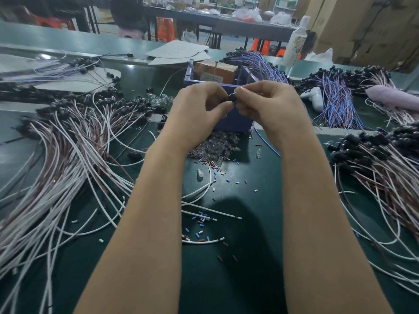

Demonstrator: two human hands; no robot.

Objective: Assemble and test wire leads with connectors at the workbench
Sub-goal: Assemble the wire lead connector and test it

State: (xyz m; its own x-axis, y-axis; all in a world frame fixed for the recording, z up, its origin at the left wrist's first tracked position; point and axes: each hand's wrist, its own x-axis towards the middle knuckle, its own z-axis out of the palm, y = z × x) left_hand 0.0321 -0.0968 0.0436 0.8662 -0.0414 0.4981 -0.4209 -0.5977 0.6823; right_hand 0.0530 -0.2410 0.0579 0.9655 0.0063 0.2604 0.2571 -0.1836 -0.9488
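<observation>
Hands (199, 109) (269, 107) pinch connector (231, 97); bin (234, 123) holds cardboard box (215, 70).

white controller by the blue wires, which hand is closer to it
Right. The right hand sits just left of the white controller; the left hand is farther left, on the other side of the small black connector both hands pinch.

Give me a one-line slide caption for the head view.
Left hand and right hand pinch a small black connector near the blue bin, wire-lead bundles spread over the green workbench.
</observation>
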